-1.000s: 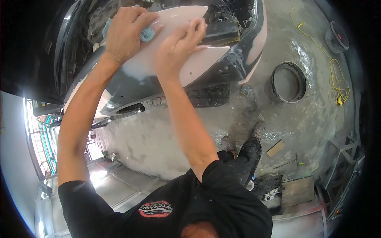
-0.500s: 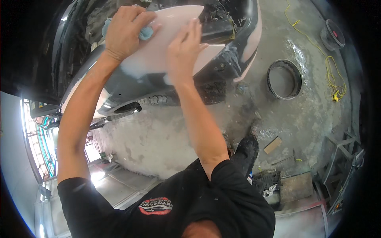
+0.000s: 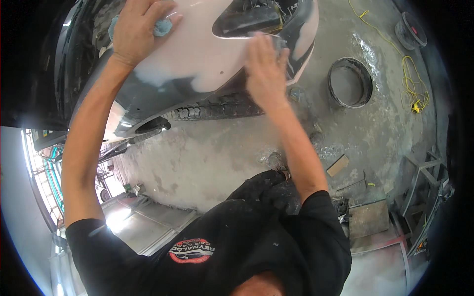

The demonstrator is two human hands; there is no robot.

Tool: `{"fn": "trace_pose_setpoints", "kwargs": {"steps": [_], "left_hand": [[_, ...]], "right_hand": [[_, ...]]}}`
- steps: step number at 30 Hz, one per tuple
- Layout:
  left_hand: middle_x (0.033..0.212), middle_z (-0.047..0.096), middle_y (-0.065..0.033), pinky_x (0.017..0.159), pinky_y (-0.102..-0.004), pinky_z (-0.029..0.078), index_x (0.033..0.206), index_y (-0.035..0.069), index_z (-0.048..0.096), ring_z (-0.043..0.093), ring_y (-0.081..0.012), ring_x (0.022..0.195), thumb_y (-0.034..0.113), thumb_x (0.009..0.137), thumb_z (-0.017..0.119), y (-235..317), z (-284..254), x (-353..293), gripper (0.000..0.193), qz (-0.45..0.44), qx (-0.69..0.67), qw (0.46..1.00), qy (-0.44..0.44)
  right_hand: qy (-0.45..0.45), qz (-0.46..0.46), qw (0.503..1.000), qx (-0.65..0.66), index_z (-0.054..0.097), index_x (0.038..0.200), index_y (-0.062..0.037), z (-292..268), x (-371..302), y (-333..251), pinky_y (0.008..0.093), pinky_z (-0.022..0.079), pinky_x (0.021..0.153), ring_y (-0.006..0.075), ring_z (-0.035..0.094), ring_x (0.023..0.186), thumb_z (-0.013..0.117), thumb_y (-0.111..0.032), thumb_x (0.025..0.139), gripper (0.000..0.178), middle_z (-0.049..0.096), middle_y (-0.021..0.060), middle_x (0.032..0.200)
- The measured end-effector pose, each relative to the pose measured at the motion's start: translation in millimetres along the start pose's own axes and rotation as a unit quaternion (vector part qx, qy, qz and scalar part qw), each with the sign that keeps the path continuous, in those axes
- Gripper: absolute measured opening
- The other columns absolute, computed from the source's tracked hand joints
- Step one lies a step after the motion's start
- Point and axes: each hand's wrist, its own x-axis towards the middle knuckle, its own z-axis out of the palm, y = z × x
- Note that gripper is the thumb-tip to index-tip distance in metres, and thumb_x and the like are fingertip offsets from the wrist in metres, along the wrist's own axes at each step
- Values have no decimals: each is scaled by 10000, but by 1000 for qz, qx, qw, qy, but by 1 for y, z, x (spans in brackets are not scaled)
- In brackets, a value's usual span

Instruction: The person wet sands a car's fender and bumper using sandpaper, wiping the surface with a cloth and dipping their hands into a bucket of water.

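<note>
A car's front fender (image 3: 197, 56), patched in pale pinkish white and dark grey, lies under both hands. My left hand (image 3: 136, 34) rests at its upper edge beside the engine bay, fingers closed around a light blue cloth (image 3: 162, 27) that pokes out on both sides. Flat against the body, my right hand (image 3: 266, 71) has its fingers stretched out just below the headlight opening (image 3: 249, 22). It is slightly blurred, and whether anything thin lies beneath its palm is hidden.
A tyre (image 3: 217, 109) shows under the fender. On the wet concrete floor to the right stand a round black tub (image 3: 366, 89) and a dark bucket (image 3: 402, 37), near a yellow cord (image 3: 414, 91). A small board (image 3: 338, 166) and a metal stand (image 3: 419, 182) are nearer.
My right hand has slid right and nearer, from the pale panel above the wheel to below the headlight opening. My left hand keeps the cloth at the fender's edge. The view has shifted somewhat.
</note>
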Motion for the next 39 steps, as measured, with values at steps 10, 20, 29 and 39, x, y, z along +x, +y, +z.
{"fn": "trace_pose_setpoints", "kwargs": {"steps": [10, 20, 29, 39], "left_hand": [[961, 633, -27, 769, -361, 502, 1123, 140, 703, 610, -236, 875, 213, 861, 805, 0, -5, 10, 290, 19, -8, 999, 45], [921, 614, -92, 747, -451, 493, 987, 120, 689, 586, -321, 906, 324, 899, 704, 11, 12, -6, 222, -99, 9, 994, 34], [905, 643, -79, 817, -414, 516, 939, 125, 676, 635, -277, 929, 208, 880, 617, 87, 95, 65, 118, -33, -87, 996, 7], [917, 498, 11, 755, -354, 448, 1169, 179, 642, 543, -190, 895, 172, 870, 621, 139, 114, 45, 300, -88, -50, 988, -115]], "right_hand": [[54, 26, 975, 214, 440, 1491, 60, -5, 27, -82, 693, 203, 1202, 420, 324, 1525, 507, -212, 1037, 533, 366, 261, 1612], [-108, 295, 947, 66, 527, 1454, 17, -127, -165, 70, 542, 316, 1188, 408, 494, 1400, 422, -264, 1106, 460, 565, 222, 1477], [-169, 321, 925, 107, 564, 1410, 87, -139, -130, 135, 457, 443, 1108, 427, 573, 1311, 421, -274, 1117, 486, 609, 293, 1390], [-328, 268, 900, 103, 592, 1397, 56, -163, -77, 328, 476, 466, 1075, 466, 594, 1269, 442, -338, 1107, 511, 636, 321, 1329]]}}
